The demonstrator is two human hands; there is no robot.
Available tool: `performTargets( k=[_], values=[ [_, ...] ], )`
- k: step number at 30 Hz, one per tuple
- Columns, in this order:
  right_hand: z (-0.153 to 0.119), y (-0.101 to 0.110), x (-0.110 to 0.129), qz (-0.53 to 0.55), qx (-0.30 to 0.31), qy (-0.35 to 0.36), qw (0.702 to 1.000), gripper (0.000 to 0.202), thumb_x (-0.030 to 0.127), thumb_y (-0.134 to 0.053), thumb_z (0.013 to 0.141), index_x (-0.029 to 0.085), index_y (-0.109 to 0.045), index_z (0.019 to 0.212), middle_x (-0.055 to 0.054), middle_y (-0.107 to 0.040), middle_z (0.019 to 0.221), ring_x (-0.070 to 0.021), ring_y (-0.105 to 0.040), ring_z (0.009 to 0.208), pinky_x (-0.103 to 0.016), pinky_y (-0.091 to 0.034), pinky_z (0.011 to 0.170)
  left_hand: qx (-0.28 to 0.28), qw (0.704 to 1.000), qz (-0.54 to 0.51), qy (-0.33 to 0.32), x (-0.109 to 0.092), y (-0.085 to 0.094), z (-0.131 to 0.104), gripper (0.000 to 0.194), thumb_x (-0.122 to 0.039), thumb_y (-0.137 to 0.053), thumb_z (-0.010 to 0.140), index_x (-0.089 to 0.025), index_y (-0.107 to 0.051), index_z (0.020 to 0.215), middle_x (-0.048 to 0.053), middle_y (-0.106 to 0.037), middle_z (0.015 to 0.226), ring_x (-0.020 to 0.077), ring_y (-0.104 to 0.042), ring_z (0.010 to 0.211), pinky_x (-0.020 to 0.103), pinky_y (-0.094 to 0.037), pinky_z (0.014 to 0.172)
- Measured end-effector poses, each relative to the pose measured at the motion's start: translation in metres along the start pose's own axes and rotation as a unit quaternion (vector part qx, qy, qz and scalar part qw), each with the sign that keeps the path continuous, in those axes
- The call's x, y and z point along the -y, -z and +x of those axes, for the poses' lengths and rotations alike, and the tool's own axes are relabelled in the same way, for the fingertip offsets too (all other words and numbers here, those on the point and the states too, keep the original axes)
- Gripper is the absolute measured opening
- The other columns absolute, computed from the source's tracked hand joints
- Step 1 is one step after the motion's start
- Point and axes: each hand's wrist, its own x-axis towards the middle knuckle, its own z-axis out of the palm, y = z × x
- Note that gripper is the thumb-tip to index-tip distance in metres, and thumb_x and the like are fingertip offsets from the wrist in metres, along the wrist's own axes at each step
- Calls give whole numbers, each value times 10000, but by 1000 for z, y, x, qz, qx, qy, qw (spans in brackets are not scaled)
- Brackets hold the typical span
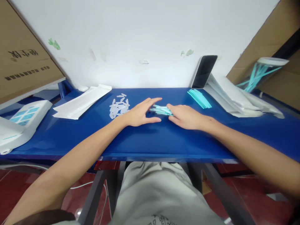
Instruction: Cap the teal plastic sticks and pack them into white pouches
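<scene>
Over the middle of the blue table, my right hand is closed around one end of a bundle of thin light-teal strips. The other ends of the strips point left, into the gap between the thumb and fingers of my left hand. That hand is open, its thumb and fingers apart around the tips, and I see no contact. Left of it lies a loose pile of small whitish translucent pieces. Behind my right hand a fanned stack of teal strips rests on the table.
A phone leans on the wall beside stacked white plastic bags. A clear cup holding teal strips is at right. Flat white sleeves and a white case with teal compartments lie left. Cardboard stands at far left.
</scene>
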Motion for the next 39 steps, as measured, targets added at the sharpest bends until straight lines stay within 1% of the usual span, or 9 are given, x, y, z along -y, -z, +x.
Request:
performTargets(
  k=[3,6,10,13,19,23,28,35,39],
  values=[
    [2,-1,-6,90,-74,2,993,98,285,-471,952,227,-514,1018,-80,-651,825,-273,-613,695,-388,-448,677,-67,997,-25,7,2,1,0,733,-649,-489,1022,-255,-328,1619,148,-568,1379,262,-609,1058,407,-522,938],
    [6,-3,-8,294,-177,23,939,65,305,-478,942,248,-507,955,-40,-626,854,-227,-594,699,-389,-492,724,-122,992,-19,8,4,3,1,645,-595,-404,1069,-217,-374,1591,140,-587,1332,238,-608,1034,374,-514,929],
    [13,-6,-2,511,-257,-22,820,112,363,-560,903,264,-507,912,0,-599,806,-205,-605,716,-394,-532,750,-55,998,36,9,3,5,0,537,-530,-405,1088,-171,-555,1458,124,-624,1219,235,-628,1033,362,-500,965],
    [16,-4,2,591,-261,-54,762,180,300,-637,807,270,-508,929,20,-572,762,-196,-600,678,-391,-536,710,-16,998,63,10,1,5,0,511,-501,-387,1097,-157,-608,1404,124,-627,1186,240,-639,1027,370,-498,982],
    [12,0,-1,685,-284,-78,666,257,195,-673,701,268,-433,753,106,-313,515,-90,-231,412,-260,-286,412,-22,997,69,20,1,5,0,475,-465,-403,1096,-152,-625,1375,115,-650,1132,246,-646,1021,370,-506,951],
    [13,1,1,674,-328,-96,654,400,241,-778,726,263,-380,694,138,-252,450,-64,-190,385,-227,-248,390,-14,997,79,20,3,6,0,464,-445,-399,1094,-142,-656,1333,115,-662,1112,244,-654,993,372,-508,938],
    [14,-1,6,664,-328,-86,667,428,275,-825,749,251,-414,630,116,-331,416,-74,-310,378,-249,-399,452,-4,996,89,14,3,5,1,443,-426,-395,1092,-148,-690,1270,112,-677,1085,232,-660,950,354,-505,909],
    [14,-3,5,666,-314,-70,673,423,386,-850,769,252,-462,665,106,-413,440,-81,-356,367,-259,-434,446,10,995,96,13,4,5,1,414,-388,-413,1082,-142,-725,1199,108,-675,1064,216,-658,903,336,-493,851],
    [13,-6,2,644,-330,-72,687,383,426,-861,781,253,-529,699,97,-468,452,-104,-446,393,-305,-543,534,8,996,93,8,4,3,1,397,-381,-423,1076,-156,-738,1167,102,-672,1052,214,-657,904,330,-489,842]
  ],
)
